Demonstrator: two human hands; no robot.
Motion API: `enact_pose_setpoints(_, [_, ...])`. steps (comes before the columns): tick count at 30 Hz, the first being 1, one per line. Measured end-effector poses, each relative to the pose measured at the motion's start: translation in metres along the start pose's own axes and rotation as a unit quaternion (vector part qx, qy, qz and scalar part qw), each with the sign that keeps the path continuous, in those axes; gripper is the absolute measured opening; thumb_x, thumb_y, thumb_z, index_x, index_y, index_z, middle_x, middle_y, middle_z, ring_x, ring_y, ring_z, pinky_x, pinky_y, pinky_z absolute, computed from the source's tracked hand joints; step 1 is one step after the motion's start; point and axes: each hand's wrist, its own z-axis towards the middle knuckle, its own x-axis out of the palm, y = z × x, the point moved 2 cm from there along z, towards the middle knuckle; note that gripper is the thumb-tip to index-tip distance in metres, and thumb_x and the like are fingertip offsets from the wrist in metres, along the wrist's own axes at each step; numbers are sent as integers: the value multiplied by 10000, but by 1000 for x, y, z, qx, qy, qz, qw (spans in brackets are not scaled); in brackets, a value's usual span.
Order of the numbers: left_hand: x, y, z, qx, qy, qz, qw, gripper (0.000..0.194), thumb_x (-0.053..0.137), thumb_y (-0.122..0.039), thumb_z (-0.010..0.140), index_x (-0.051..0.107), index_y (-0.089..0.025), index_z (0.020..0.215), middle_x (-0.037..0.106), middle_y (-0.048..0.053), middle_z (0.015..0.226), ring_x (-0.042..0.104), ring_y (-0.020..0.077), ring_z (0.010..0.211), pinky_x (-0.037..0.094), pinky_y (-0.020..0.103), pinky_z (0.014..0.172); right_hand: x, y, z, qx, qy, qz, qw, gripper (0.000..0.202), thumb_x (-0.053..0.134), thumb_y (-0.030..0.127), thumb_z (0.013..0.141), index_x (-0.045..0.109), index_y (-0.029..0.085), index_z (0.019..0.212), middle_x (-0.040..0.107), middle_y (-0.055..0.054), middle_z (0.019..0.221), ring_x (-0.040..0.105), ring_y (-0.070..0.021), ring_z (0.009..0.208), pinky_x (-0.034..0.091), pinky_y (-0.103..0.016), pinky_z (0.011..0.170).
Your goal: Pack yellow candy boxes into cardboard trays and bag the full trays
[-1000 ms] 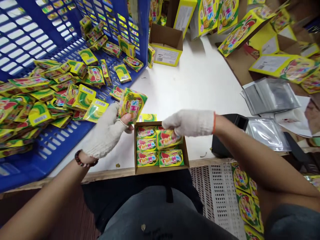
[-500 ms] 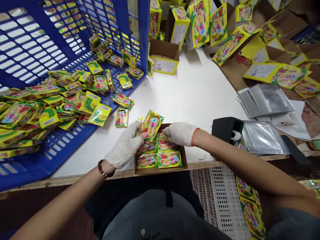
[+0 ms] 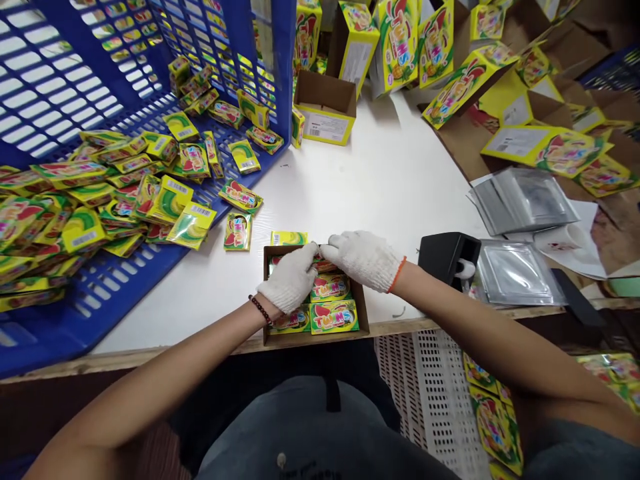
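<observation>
An open brown carton (image 3: 363,307) stands at the table's front edge, with small yellow-green "TWINS" packs (image 3: 334,317) laid in rows inside. Both my hands wear white knit gloves and meet over its far end. My left hand (image 3: 291,280) reaches across the carton's left part, fingers closed, and hides several packs. My right hand (image 3: 367,260) comes in from the right with its fingers together, tips beside the left fingertips. Packs show just under the fingertips, but whatever the fingers grip is hidden. A yellow pack (image 3: 289,238) lies just beyond the carton's far rim.
At left, a blue crate (image 3: 100,327) on its side holds a heap of packs; two loose packs (image 3: 238,231) lie by it. An upright carton (image 3: 325,127) and printed boxes stand behind. A black tape dispenser (image 3: 445,257) and clear plastic sleeves (image 3: 520,270) sit at right.
My left hand has moved right and over the carton; the pack it held up is no longer visible in it. My right hand stays at the far end, now touching or nearly touching the left.
</observation>
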Motion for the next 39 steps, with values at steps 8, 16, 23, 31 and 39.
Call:
enact_pose_setpoints(8, [3, 2, 0, -9, 22, 73, 997, 229, 457, -141, 911, 590, -182, 1093, 644, 100, 1099, 645, 222, 971, 503, 320, 807, 12, 9, 4, 52, 8, 29, 998, 305, 355, 134, 989, 625, 131, 1130, 657, -165, 1084, 629, -250, 907, 367, -327, 632])
enact_pose_setpoints(16, [2, 8, 10, -30, -2, 44, 999, 191, 455, -138, 898, 616, -184, 989, 689, 83, 950, 645, 227, 943, 485, 325, 814, 16, 9, 3, 42, -14, 32, 999, 330, 327, 131, 991, 592, 133, 1187, 649, -188, 1142, 623, -268, 972, 438, -364, 745])
enact_pose_setpoints(23, [15, 8, 6, -6, 63, 92, 994, 265, 431, -144, 925, 608, -121, 1121, 646, 150, 1122, 658, 248, 950, 515, 351, 794, 28, 30, 15, 167, 24, 97, 981, 416, 216, 163, 1004, 573, 69, 1194, 630, -241, 1088, 649, -285, 965, 508, -347, 685])
enact_pose_setpoints(31, [8, 3, -5, 45, 100, 83, 991, 250, 462, -159, 923, 637, -133, 1100, 624, 156, 1129, 648, 252, 974, 525, 365, 817, 23, 41, 25, 234, 84, 157, 956, 358, 422, 179, 944, 537, 69, 1265, 604, -265, 1145, 643, -310, 1044, 549, -382, 771])
enact_pose_setpoints(39, [-63, 29, 19, 71, -92, 81, 990, 237, 441, -179, 895, 673, -134, 874, 656, 119, 1000, 610, 233, 965, 491, 350, 880, 17, 35, 11, 146, 123, 104, 976, 429, 368, 76, 934, 530, 152, 1324, 498, -243, 1291, 637, -319, 1061, 564, -413, 729])
